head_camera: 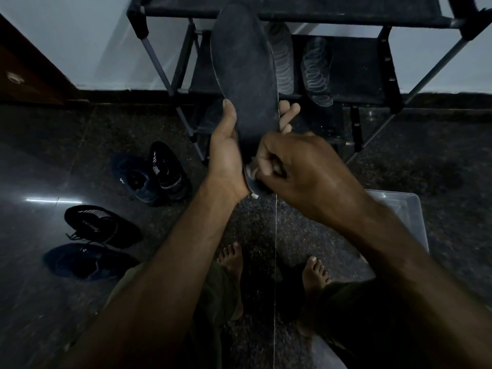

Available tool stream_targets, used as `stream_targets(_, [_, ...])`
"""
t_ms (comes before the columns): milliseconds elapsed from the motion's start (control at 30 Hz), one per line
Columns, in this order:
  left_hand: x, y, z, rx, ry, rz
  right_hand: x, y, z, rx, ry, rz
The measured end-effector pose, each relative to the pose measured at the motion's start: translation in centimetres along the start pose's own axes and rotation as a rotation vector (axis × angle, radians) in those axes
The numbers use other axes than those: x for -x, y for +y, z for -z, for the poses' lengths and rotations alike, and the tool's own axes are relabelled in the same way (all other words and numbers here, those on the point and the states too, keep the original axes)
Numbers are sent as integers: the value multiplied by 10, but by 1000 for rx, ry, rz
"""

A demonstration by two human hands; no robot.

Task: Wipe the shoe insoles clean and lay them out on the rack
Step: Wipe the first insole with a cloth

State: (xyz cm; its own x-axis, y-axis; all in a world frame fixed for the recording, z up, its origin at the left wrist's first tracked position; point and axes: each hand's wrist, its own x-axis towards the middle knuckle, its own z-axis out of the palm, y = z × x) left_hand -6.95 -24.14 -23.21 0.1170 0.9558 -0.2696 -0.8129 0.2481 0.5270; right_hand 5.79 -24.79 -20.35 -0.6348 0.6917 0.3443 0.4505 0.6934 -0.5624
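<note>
Left hand (226, 153) grips long dark foam insole (245, 73); right hand (295, 166) pinches pale cloth (251, 170) (heel end); hard rubbing could buckle it

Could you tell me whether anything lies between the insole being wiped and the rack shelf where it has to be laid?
Nothing visible does. The left hand holds the dark insole up before the rack. Two patterned insoles already lie on the shelf, which shows bare room beside them.

Off-task clutter I'm seeing on the floor

Four dark sneakers (149, 174) are lying left; a clear plastic tub (407, 217) is sitting right.
</note>
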Motion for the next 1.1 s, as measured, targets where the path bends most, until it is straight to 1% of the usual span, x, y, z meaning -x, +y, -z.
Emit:
stream_targets(33, [0, -1, -1, 0, -2, -9, 0, -1, -1, -48, 0, -15])
stream_targets(100, [0, -3, -3, 13, -17, 7, 1, -2, -5, -88, 60, -59])
stream_targets(200, [1, -2, -6, 6, -42, 67, 2, 4, -8, 49, 183, -91])
stream_targets(233, [2, -1, -6, -4, -42, 75, 1, 6, -7, 96, 187, -94])
stream_targets(300, [1, 1, -5, -18, -22, 61, 1, 9, -3, 101, 124, -61])
stream_targets(367, [1, 1, -3, -27, 12, 25, 1, 4, 1, 22, 33, -33])
stream_targets(433, [1, 0, -2, -16, 25, 1, 1, 0, 0, -65, -1, -40])
stream_targets(467, [0, -2, -2, -5, 15, 10, 1, 0, -2, -98, 10, -54])
stream_targets(533, [0, -4, -3, 18, -24, 54, 2, 1, -7, -111, 97, -91])
stream_targets(633, [1, -1, -6, 33, -50, 86, 2, 10, -7, 56, 220, -119])
stream_targets(700, [0, 3, -7, 47, -21, 90, 3, 12, -3, 93, 192, -114])
stream_targets(767, [-1, 4, -6, 38, 11, 50, 2, 7, -1, 6, 96, -92])
stream_targets(833, [-1, 1, -5, 29, 23, 15, 2, 3, -5, -64, 56, -83])
stream_targets(900, [0, -2, -5, 9, 0, 40, 2, 3, -9, -124, 105, -140])
stream_targets(1033, [0, 1, -1, 1, -56, 110, 5, 11, -4, -377, 247, -372])
stream_targets(1100, [0, 4, 0, 5, -63, 107, 6, 12, -2, -404, 284, -424])
